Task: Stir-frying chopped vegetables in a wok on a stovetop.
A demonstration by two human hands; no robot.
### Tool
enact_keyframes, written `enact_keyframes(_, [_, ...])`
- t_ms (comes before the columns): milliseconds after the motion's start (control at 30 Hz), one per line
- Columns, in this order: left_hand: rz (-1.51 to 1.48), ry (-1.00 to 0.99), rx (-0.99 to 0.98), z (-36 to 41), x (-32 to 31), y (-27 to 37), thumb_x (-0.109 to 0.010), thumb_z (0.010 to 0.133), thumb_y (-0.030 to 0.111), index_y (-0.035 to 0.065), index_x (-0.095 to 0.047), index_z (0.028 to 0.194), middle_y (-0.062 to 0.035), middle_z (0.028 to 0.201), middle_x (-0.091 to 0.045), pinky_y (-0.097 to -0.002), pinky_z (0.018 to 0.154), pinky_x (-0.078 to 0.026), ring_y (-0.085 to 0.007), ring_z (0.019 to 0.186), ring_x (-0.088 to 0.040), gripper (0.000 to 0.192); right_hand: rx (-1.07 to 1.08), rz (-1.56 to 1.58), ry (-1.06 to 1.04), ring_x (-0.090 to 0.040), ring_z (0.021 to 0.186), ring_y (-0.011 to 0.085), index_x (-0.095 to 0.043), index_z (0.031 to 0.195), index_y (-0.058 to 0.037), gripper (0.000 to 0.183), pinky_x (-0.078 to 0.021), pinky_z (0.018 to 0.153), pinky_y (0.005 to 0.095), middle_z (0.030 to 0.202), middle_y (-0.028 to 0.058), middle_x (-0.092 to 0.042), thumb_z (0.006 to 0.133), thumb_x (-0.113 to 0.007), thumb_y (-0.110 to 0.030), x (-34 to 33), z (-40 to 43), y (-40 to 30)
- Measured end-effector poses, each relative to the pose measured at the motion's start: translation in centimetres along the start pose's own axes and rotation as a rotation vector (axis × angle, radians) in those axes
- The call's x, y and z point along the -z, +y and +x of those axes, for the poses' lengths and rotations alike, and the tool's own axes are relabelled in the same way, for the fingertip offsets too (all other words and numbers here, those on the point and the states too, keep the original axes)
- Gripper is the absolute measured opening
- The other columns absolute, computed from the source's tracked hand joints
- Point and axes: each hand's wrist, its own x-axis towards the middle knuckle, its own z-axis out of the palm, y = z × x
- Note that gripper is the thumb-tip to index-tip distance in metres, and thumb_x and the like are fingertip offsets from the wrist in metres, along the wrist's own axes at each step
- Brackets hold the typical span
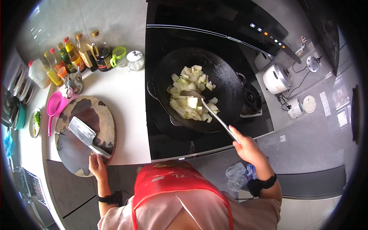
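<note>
My right hand (246, 146) grips the handle of a metal ladle (218, 119), whose bowl lies among chopped pale-green vegetable pieces (184, 107) in a large black wok (227, 86). The wok sits on the stove. At the near edge of a round, worn wooden chopping board (67, 155), my left hand (97, 165) has its fingers curled close to the handle end of a cleaver (82, 130). Whether those fingers touch the handle or hold something small cannot be told. The cleaver lies flat on the board, its blade pointing up and left.
Sauce and oil bottles (74, 54) and lidded jars (135, 61) line the wall. A pink scoop (54, 104) and a plate of chopped greens (35, 123) are left of the board. A rice cooker (276, 79) stands right of the black stove (178, 149), below a range hood (218, 17).
</note>
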Motion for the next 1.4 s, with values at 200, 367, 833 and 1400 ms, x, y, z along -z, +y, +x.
enact_keyframes(200, [0.014, -0.029, -0.032, -0.1, 1.0, -1.5, -0.053, 0.09, 0.01, 0.0044, -0.048, 0.075, 0.0045, 0.061, -0.043, -0.0171, 0.044, -0.029, -0.0011, 0.049, -0.034, 0.016, -0.216, -0.078, 0.193, -0.058, 0.078, 0.0404, -0.038, 0.132, -0.0206, 0.058, -0.0447, 0.068, 0.0455, 0.083, 0.0271, -0.057, 0.078, -0.053, -0.003, 0.4, 5.3, 2.9])
enact_keyframes(367, [-0.006, -0.052, -0.03, 0.2, 0.4, -0.8, -0.052, 0.09, 0.012, 0.0053, -0.048, 0.076, 0.0054, 0.06, -0.041, -0.0166, 0.042, -0.026, -0.0002, 0.047, -0.032, 0.017, -0.016, -0.349, 0.374, -0.06, 0.066, 0.0359, -0.033, 0.135, -0.0142, 0.057, -0.0489, 0.058, 0.0382, 0.077, 0.0217, -0.06, 0.082, -0.05, -0.006, 1.9, 8.4, 7.2])
enact_keyframes(833, [0.023, -0.047, -0.042, 0.3, 1.3, -2.4, -0.053, 0.089, 0.007, 0.0027, -0.047, 0.074, 0.0025, 0.066, -0.045, -0.0185, 0.047, -0.031, -0.003, 0.055, -0.037, 0.016, -0.471, 0.859, -0.219, -0.041, 0.039, 0.0054, -0.033, 0.137, -0.0132, 0.057, -0.0343, 0.032, 0.0205, 0.064, 0.0039, -0.05, 0.083, -0.048, -0.002, 5.5, 1.1, 0.3])
enact_keyframes(1400, [0.008, -0.035, -0.021, 0.2, 0.6, -0.6, -0.055, 0.088, 0.01, 0.0037, -0.049, 0.075, 0.0028, 0.06, -0.047, -0.0176, 0.045, -0.031, -0.0019, 0.048, -0.037, 0.016, 0.028, -0.083, 0.241, -0.059, 0.079, 0.038, -0.04, 0.131, -0.0189, 0.057, -0.0468, 0.069, 0.0387, 0.089, 0.0237, -0.059, 0.078, -0.051, -0.002, -0.2, 12.3, 4.9])
